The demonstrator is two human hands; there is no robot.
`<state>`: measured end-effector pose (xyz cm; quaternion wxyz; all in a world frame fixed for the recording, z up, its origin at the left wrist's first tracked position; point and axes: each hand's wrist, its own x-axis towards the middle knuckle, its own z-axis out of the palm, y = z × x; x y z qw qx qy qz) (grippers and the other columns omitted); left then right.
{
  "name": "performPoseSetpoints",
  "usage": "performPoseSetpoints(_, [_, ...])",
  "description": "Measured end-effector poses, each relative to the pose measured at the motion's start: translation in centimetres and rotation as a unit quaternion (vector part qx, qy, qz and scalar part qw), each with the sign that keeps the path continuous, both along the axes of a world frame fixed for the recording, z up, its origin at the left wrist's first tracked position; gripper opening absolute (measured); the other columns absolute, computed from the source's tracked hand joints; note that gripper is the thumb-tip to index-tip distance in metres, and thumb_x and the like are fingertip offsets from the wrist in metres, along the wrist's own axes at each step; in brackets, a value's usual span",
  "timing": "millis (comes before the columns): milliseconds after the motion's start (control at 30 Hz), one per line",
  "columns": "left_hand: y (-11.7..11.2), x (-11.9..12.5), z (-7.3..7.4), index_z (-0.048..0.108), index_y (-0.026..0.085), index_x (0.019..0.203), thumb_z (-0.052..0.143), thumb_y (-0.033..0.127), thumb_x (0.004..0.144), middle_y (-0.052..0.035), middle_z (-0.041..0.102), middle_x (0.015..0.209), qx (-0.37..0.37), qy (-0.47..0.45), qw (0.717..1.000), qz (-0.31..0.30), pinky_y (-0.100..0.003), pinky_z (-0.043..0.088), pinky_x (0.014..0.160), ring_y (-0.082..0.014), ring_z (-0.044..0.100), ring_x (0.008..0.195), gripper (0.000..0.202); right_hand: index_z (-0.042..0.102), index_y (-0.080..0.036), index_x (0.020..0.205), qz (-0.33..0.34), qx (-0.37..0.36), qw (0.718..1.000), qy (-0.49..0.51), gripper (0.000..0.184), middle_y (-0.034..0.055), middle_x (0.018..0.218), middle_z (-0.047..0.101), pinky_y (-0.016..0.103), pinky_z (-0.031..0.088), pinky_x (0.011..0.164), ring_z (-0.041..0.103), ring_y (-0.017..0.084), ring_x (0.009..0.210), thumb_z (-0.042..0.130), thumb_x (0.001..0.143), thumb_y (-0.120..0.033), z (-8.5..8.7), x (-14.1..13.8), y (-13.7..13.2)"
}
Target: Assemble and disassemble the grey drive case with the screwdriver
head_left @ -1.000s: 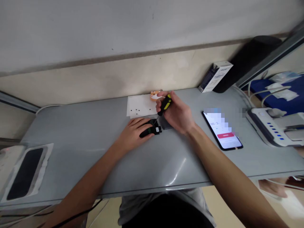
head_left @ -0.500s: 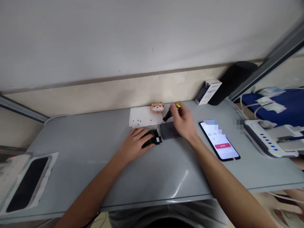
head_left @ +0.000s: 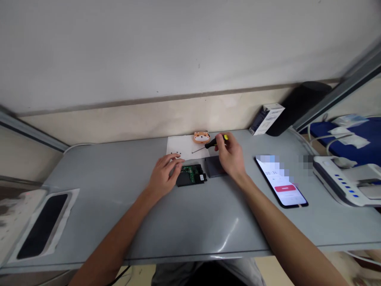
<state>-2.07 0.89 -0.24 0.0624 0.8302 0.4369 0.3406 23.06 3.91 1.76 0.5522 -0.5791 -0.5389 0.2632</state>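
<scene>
Screws (head_left: 179, 153) are lying on paper (head_left: 186, 145) (cover (head_left: 213, 167) off, board (head_left: 190, 174) bare); your right hand (head_left: 230, 157) is gripping the screwdriver (head_left: 214, 142), left hand (head_left: 165, 172) lying open by board.

Lit phone (head_left: 281, 180) right; white box (head_left: 267, 118) beside black cylinder (head_left: 297, 105); power strip (head_left: 339, 178) far right.

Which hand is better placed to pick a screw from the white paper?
Probably the left hand: empty, fingertips at the screws on the white paper. The right hand grips the screwdriver.

A black-and-yellow screwdriver (head_left: 214, 142) is held near the worktop's (head_left: 119, 198) rear edge; a green circuit board (head_left: 191, 175) is laid flat nearby.
</scene>
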Motion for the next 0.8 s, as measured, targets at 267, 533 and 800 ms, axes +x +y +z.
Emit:
performPoseSetpoints(267, [0.7,0.1,-1.1,0.073,0.023,0.118,0.061,0.038,0.105,-0.0078,0.075,0.117,-0.009,-0.058,0.998,0.026,-0.041,0.06,0.102,-0.0221,0.072,0.112,0.023,0.061,-0.023,0.086,0.017,0.024,0.996,0.081,0.051,-0.0038,0.061,0.056,0.027,0.039,0.054,0.05,0.013,0.055,0.055,0.096,-0.072,1.3,-0.7,-0.8])
performPoseSetpoints(533, [0.6,-0.1,-1.0,0.075,0.024,0.11,0.061,0.039,0.107,-0.0066,0.079,0.109,0.044,-0.02,0.999,0.002,-0.04,0.059,0.095,-0.0209,0.074,0.102,0.021,0.06,-0.023,0.08,0.052,-0.011,0.989,0.136,0.057,-0.0047,0.057,0.051,0.027,0.038,0.049,0.049,0.012,0.052,0.058,0.09,-0.079,1.6,-1.6,-1.2])
performPoseSetpoints(800, [0.4,-0.2,-0.1,0.074,0.024,0.101,0.053,0.034,0.111,-0.0042,0.08,0.099,0.072,0.048,0.996,0.004,-0.038,0.056,0.087,-0.0193,0.074,0.091,0.026,0.065,-0.022,0.086,0.062,0.002,0.991,0.118,0.054,-0.0039,0.06,0.054,0.027,0.039,0.052,0.051,0.012,0.055,0.058,0.093,-0.075,1.2,-1.7,-1.5])
